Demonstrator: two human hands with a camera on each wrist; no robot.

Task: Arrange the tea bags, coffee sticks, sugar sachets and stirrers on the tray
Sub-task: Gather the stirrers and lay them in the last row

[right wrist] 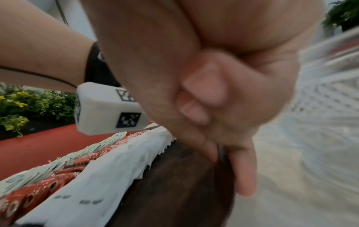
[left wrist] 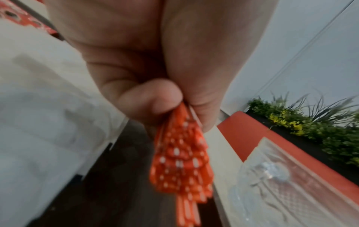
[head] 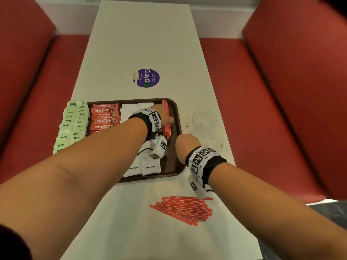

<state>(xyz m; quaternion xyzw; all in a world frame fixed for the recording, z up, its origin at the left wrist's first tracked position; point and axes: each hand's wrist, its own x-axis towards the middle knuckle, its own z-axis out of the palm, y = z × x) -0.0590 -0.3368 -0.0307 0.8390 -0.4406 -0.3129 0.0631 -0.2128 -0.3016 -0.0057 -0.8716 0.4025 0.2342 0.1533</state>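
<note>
A dark brown tray (head: pixel 170 166) holds green tea bags (head: pixel 73 124) on its left, red coffee sticks (head: pixel 104 115), then white sugar sachets (head: pixel 148 167). My left hand (head: pixel 167 119) reaches across the tray to its right side. It pinches a bundle of red stirrers (left wrist: pixel 180 161) between thumb and fingers, low over the tray floor. My right hand (head: pixel 185 145) is at the tray's right rim; thumb and forefinger pinch that rim (right wrist: pixel 221 151), and the other fingers are curled. A loose pile of red stirrers (head: pixel 184 208) lies on the table in front of the tray.
Two clear glass cups (head: pixel 204 118) (head: pixel 212 142) stand just right of the tray, close to my right hand. A round purple sticker (head: pixel 146 78) is on the white table beyond the tray. Red bench seats (head: pixel 272 109) flank the table.
</note>
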